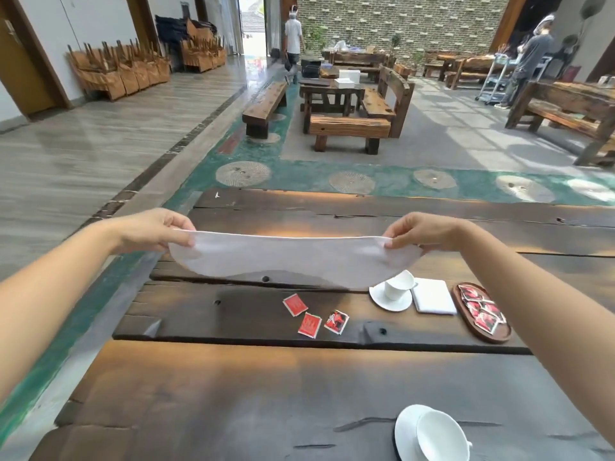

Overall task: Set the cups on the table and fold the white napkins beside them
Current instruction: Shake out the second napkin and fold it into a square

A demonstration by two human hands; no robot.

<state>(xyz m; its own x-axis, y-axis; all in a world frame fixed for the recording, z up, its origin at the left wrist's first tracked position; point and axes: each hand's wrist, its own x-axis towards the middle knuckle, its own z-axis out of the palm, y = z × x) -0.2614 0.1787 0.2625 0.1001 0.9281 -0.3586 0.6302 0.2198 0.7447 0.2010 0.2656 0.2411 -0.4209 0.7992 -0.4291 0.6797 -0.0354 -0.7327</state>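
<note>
Dark plank table (206, 387); left hand (156, 229) and right hand (421, 231) pinch napkin (293, 259) corners, cloth stretched midair; folding under way; next, probably lay flat near nearest cup (439, 434).

No text is showing clearly enough to read. The three red packets (314, 317) lying on the desk (233, 387) are carrying white marks (perhaps a logo or characters), but these are staying too small and blurred to make out.
</note>
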